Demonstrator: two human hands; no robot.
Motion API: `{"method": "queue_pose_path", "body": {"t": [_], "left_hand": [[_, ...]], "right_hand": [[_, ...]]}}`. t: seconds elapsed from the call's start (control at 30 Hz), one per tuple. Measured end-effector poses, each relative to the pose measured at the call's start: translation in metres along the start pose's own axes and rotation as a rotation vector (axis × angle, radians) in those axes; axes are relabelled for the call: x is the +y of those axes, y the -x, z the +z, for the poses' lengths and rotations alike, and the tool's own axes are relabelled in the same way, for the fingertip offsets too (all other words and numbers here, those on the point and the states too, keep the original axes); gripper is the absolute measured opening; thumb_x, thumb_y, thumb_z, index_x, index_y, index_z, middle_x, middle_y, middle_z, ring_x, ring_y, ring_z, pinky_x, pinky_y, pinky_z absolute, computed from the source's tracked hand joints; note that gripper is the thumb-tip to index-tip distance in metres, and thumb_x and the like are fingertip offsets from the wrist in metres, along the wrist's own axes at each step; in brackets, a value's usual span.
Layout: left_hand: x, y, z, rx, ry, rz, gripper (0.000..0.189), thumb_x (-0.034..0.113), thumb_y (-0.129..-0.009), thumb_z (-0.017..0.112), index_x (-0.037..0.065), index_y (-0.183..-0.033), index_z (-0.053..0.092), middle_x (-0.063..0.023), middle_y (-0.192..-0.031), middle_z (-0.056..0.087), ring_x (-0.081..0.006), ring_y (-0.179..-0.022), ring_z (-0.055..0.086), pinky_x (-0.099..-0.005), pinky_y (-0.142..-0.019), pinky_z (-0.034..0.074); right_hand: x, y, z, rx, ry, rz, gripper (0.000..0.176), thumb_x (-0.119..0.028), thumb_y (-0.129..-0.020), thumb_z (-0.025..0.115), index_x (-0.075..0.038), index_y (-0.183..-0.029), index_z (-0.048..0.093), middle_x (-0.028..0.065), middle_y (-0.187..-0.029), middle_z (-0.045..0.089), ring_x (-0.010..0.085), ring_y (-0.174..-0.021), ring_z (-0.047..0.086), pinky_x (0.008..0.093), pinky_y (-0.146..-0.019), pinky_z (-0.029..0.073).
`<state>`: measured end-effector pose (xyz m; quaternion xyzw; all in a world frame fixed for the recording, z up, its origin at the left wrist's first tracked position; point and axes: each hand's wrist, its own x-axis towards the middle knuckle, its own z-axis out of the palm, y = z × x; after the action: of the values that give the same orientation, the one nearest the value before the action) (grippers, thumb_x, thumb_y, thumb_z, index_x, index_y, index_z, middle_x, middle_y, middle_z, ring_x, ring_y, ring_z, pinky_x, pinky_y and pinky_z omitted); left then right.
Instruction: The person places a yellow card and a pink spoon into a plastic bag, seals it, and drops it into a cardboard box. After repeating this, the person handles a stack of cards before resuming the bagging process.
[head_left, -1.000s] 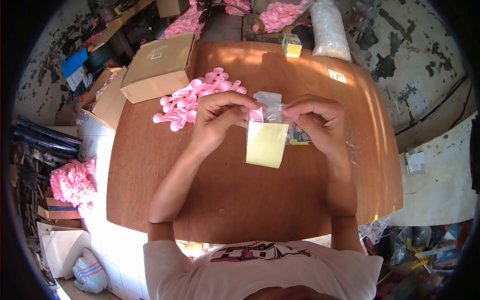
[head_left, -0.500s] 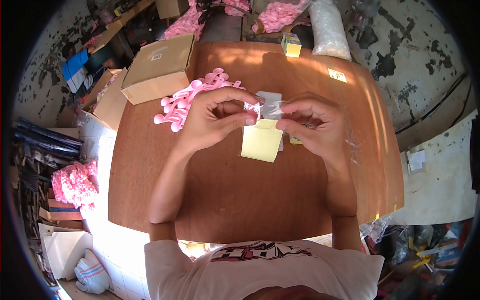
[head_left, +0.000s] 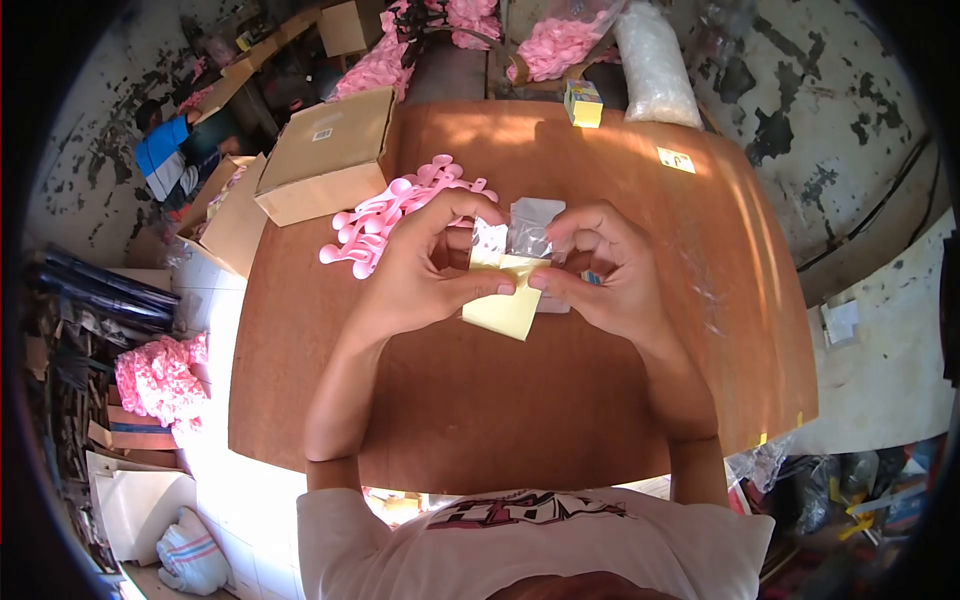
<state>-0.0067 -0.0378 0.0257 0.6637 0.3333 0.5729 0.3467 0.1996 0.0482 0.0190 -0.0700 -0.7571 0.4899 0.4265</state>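
Observation:
Above the table, a yellow card [head_left: 500,315] hangs tilted between my hands, its upper part at a clear plastic bag [head_left: 490,238]. My left hand [head_left: 425,265] pinches the bag and card from the left, thumb on the card's upper edge. Opposite it, my right hand [head_left: 615,265] is closed too, its thumb pressed on the card's right side and its fingers at the bag. A stack of clear plastic bags [head_left: 537,210] lies behind on the table, partly covered by my hands. Pink measuring spoons [head_left: 385,215] lie heaped beyond my left hand.
On the wooden table [head_left: 500,420] stand a cardboard box [head_left: 330,145] at back left and a stack of yellow cards [head_left: 584,105] at the back. One card [head_left: 676,160] lies at right. Behind it leans a white plastic sack [head_left: 656,65]. A person [head_left: 165,150] sits far left.
Both hands have come closer together, and my right thumb has moved onto the card. The card and bag have shifted slightly left and down in view, as the whole scene moved a little.

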Motion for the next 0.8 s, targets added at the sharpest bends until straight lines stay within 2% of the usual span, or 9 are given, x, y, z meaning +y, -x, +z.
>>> {"method": "queue_pose_path", "body": {"t": [0.13,0.27,0.37,0.4,0.5,0.57,0.6,0.67,0.8], "left_hand": [[0.033,0.045,-0.029,0.069,-0.143,-0.059,0.052,-0.006,-0.075,0.079,0.001,-0.12,0.055,-0.0097,-0.114,0.062,-0.0118,-0.1,0.062,-0.0227,-0.072,0.052],[0.084,0.145,-0.065,0.01,-0.226,-0.13,0.045,-0.003,-0.065,0.086,0.0,-0.104,0.065,-0.016,-0.099,0.065,-0.0272,-0.092,0.066,-0.0357,-0.08,0.054],[0.116,0.232,-0.081,-0.326,-0.298,-0.602,0.047,0.001,-0.067,0.086,0.0,-0.109,0.064,-0.0168,-0.109,0.068,-0.0269,-0.098,0.069,-0.0362,-0.08,0.057],[0.122,0.253,-0.074,-0.326,-0.302,-0.828,0.053,0.005,-0.068,0.086,0.0,-0.115,0.063,-0.0161,-0.115,0.066,-0.0282,-0.104,0.066,-0.0366,-0.086,0.055],[0.139,0.285,-0.048,-0.201,-0.64,-0.938,0.067,0.021,-0.065,0.09,0.001,-0.122,0.061,-0.0169,-0.127,0.06,-0.0299,-0.116,0.06,-0.0398,-0.098,0.048],[0.141,0.287,-0.042,-0.179,-0.66,-0.904,0.07,0.022,-0.064,0.091,0.0,-0.123,0.059,-0.0182,-0.129,0.058,-0.0316,-0.118,0.059,-0.0398,-0.097,0.048],[0.137,0.277,-0.039,-0.149,-0.622,-0.796,0.07,0.022,-0.065,0.09,-0.001,-0.123,0.059,-0.0192,-0.128,0.059,-0.0325,-0.118,0.058,-0.04,-0.097,0.048],[0.126,0.245,-0.039,-0.174,-0.562,-0.627,0.068,0.019,-0.066,0.089,-0.004,-0.122,0.058,-0.0223,-0.128,0.058,-0.0345,-0.117,0.059,-0.0412,-0.098,0.048],[0.084,0.162,-0.04,-0.291,-0.606,-0.315,0.043,0.014,-0.071,0.084,0.001,-0.109,0.067,-0.0131,-0.108,0.069,-0.0312,-0.104,0.066,-0.0385,-0.093,0.05]], "right_hand": [[-0.012,-0.004,-0.016,0.011,-0.067,0.125,0.035,-0.003,-0.082,0.075,-0.003,-0.113,0.058,0.0042,-0.101,0.062,0.0081,-0.084,0.062,0.0222,-0.068,0.054],[-0.008,-0.011,-0.038,-0.041,0.057,0.132,0.031,-0.005,-0.085,0.073,-0.001,-0.114,0.061,0.0045,-0.097,0.063,0.0064,-0.079,0.06,0.02,-0.066,0.05],[0.002,-0.014,-0.045,-0.069,0.099,0.152,0.024,-0.007,-0.087,0.071,0.001,-0.108,0.064,0.0052,-0.091,0.065,0.0068,-0.078,0.061,0.0211,-0.067,0.051],[0.006,-0.015,-0.046,-0.095,0.141,0.134,0.023,-0.007,-0.087,0.071,0.002,-0.108,0.064,0.0056,-0.091,0.066,0.0078,-0.078,0.061,0.0224,-0.066,0.051],[0.02,-0.018,-0.044,-0.111,0.256,0.122,0.017,-0.008,-0.084,0.071,0.0,-0.099,0.068,0.0077,-0.088,0.069,0.0131,-0.076,0.065,0.0276,-0.065,0.052],[0.037,-0.017,-0.041,-0.302,0.637,0.248,0.014,-0.009,-0.082,0.071,-0.002,-0.093,0.069,0.0071,-0.084,0.07,0.0145,-0.073,0.066,0.0299,-0.065,0.052],[0.047,-0.014,-0.038,-0.304,0.635,0.248,0.014,-0.009,-0.082,0.071,-0.002,-0.093,0.069,0.0071,-0.084,0.07,0.0145,-0.073,0.066,0.0299,-0.065,0.052],[0.07,-0.008,-0.031,-0.454,0.951,0.331,0.014,-0.016,-0.074,0.073,-0.006,-0.084,0.072,0.0089,-0.078,0.07,0.0207,-0.072,0.068,0.0343,-0.063,0.051],[0.106,0.005,-0.028,-0.552,1.031,0.382,0.012,-0.016,-0.07,0.072,-0.008,-0.078,0.073,0.0087,-0.074,0.071,0.0243,-0.07,0.068,0.037,-0.063,0.051]]}}
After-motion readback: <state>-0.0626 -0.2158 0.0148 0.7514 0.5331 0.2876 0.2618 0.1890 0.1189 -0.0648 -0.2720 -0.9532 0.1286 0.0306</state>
